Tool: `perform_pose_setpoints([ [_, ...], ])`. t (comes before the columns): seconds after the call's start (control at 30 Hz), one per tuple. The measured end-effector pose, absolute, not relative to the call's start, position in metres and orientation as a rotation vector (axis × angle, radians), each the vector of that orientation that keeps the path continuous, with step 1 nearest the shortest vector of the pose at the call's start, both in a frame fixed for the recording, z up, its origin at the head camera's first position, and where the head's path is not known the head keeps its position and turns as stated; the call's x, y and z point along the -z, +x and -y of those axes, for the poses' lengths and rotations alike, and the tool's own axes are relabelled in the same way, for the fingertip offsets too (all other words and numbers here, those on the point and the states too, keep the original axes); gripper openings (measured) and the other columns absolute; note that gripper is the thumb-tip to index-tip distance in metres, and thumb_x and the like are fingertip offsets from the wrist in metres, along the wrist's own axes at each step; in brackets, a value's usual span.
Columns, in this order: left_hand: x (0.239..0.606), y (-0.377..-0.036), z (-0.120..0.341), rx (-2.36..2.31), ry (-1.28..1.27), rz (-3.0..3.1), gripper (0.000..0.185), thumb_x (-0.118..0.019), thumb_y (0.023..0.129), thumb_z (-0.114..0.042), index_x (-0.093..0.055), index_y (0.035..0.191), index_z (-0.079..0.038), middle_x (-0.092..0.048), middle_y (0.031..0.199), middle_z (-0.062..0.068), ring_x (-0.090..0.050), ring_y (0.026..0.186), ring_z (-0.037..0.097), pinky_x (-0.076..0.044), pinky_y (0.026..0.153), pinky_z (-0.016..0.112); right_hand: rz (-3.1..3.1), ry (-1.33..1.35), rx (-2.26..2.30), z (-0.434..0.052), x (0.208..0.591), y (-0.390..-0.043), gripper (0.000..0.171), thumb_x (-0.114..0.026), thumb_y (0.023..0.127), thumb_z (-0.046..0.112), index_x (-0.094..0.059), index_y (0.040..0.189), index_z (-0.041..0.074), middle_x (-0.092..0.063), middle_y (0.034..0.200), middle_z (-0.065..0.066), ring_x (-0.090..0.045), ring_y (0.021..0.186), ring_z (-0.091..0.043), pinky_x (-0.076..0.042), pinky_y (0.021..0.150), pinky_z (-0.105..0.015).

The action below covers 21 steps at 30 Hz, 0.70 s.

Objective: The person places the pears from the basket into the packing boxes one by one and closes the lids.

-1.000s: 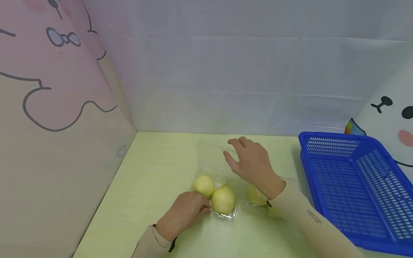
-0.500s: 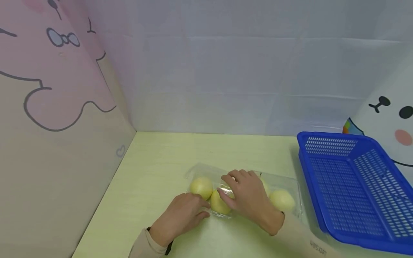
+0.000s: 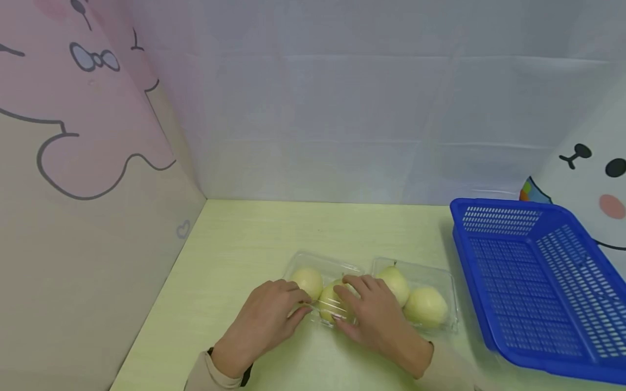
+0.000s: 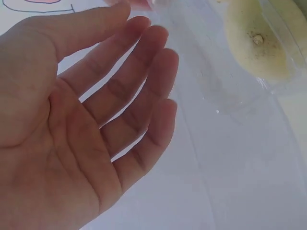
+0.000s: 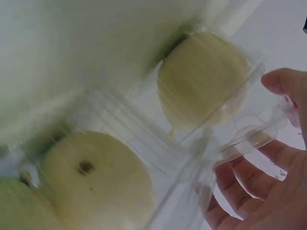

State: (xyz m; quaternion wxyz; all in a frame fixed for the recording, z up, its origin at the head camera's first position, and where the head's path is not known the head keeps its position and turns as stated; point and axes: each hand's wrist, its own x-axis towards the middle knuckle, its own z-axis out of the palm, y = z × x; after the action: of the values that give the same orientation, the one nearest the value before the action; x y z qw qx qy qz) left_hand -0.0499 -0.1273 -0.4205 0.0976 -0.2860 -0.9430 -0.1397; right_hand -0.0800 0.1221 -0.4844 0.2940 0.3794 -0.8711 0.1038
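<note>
A clear plastic clamshell box [image 3: 442, 282] lies on the pale green table [image 3: 244, 244] with its lid down over several yellow pears [image 3: 426, 307]. My left hand [image 3: 288, 304] lies with its fingers against the box's left front edge, next to the leftmost pear [image 3: 308, 281]. In the left wrist view its palm and fingers [image 4: 139, 96] are spread, with clear plastic and a pear [image 4: 254, 43] just beyond them. My right hand [image 3: 357, 304] lies flat on the lid over the second pear. The right wrist view shows its fingers [image 5: 249, 182] against the plastic, above two pears [image 5: 204, 81].
A blue perforated plastic basket [image 3: 533, 282] stands on the table's right side, close to the box. A pink cartoon panel [image 3: 98, 163] walls the left side and a grey-white panel [image 3: 367, 108] the back.
My right hand came down from above the box with the clear lid, which now covers the pears. My left hand slid slightly forward along the box's left front edge.
</note>
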Motion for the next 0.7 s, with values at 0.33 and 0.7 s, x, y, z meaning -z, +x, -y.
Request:
perform_pose_setpoints([
  [0.33, 0.434, -0.052, 0.122, 0.402, -0.803, 2.962, 0.006, -0.089, 0.085, -0.020, -0.084, 0.084, -0.022, -0.079, 0.083, -0.009, -0.065, 0.065, 0.006, -0.048, 0.060, 0.025, 2.267, 1.090, -0.313, -0.127, 0.502, -0.072, 0.049, -0.094, 0.069, 0.043, -0.068, 0.103, 0.019, -0.070, 0.114, -0.004, -0.070, 0.099, -0.022, -0.060, 0.082, -0.040],
  [0.7, 0.455, -0.052, 0.113, 0.187, -0.804, 2.792, 0.039, -0.096, 0.066, -0.013, -0.060, 0.057, -0.022, -0.047, 0.058, -0.011, -0.033, 0.052, 0.002, -0.032, 0.050, 0.020, 2.122, 1.279, -0.208, -0.137, 0.509, -0.064, 0.041, -0.036, 0.115, 0.025, -0.066, 0.088, 0.017, -0.069, 0.116, -0.003, -0.070, 0.104, -0.017, -0.061, 0.076, -0.029],
])
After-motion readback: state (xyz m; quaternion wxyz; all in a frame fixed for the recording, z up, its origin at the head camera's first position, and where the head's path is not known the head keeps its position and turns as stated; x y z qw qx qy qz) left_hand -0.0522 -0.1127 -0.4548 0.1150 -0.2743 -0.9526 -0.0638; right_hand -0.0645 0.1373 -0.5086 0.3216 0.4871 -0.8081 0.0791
